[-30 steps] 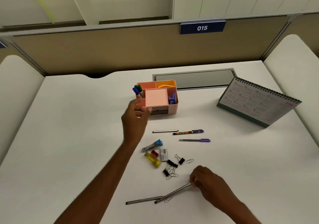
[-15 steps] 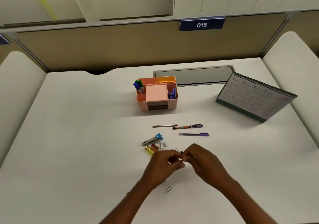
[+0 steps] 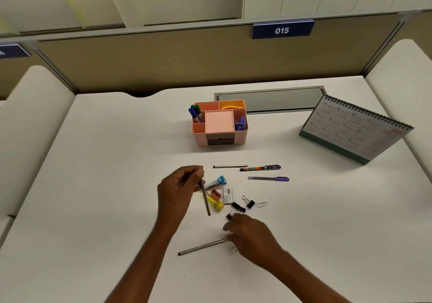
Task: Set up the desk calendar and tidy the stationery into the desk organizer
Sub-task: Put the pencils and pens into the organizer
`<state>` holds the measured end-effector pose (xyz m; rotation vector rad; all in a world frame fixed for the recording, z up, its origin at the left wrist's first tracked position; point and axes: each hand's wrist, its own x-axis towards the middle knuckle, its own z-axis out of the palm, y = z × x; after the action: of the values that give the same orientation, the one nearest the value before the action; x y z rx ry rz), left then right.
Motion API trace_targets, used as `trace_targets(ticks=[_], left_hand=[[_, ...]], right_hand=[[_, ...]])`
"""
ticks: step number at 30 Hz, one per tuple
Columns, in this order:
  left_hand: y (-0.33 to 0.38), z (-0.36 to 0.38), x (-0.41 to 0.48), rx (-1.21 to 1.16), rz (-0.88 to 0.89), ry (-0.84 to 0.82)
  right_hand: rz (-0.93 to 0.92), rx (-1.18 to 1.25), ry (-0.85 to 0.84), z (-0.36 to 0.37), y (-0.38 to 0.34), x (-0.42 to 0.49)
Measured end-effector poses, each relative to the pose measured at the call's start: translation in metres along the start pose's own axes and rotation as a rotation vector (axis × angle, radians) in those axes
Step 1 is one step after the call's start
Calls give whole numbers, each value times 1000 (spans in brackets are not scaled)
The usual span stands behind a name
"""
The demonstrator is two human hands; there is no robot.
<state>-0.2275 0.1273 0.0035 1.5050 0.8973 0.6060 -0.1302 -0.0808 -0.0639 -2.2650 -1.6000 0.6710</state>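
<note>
My left hand [image 3: 178, 189] pinches a grey pencil [image 3: 206, 200] that hangs tip-down above the table. Low on the table, my right hand [image 3: 251, 238] has its fingertips at the end of a second grey pencil [image 3: 201, 247] lying there. The pink desk organizer [image 3: 219, 137] stands at the middle back with markers, a pink note pad and blue clips in it. A desk calendar [image 3: 355, 128] stands upright at the right. Between the hands lie a yellow highlighter [image 3: 216, 203], a red sharpener [image 3: 216, 194], an eraser [image 3: 228, 195], a blue stapler [image 3: 216, 182] and binder clips [image 3: 238, 207].
Another grey pencil [image 3: 230, 166], a patterned pen [image 3: 260, 168] and a purple pen [image 3: 268, 178] lie in front of the organizer. A paper clip [image 3: 261, 204] lies to the right of the binder clips. A grey cable hatch [image 3: 271, 99] sits behind the organizer. Partition walls bound the desk.
A second ago my left hand was at the organizer and my right held a pencil. They met and the pencil passed over; now my left lifts it and my right has dropped to the other pencil.
</note>
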Motion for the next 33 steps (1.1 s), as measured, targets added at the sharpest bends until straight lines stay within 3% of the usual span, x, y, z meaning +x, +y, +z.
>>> trace_targets(ticks=[10, 17, 27, 33], left_hand=[[29, -19, 36, -7, 106, 132], [59, -20, 85, 61, 251, 259], [79, -6, 151, 289, 366, 308], [59, 4, 171, 419, 301, 275]], right_hand=[[-121, -314, -65, 27, -21, 1], [-113, -328, -90, 20, -22, -1], [-71, -90, -52, 10, -14, -1], [-7, 139, 45, -8, -14, -6]])
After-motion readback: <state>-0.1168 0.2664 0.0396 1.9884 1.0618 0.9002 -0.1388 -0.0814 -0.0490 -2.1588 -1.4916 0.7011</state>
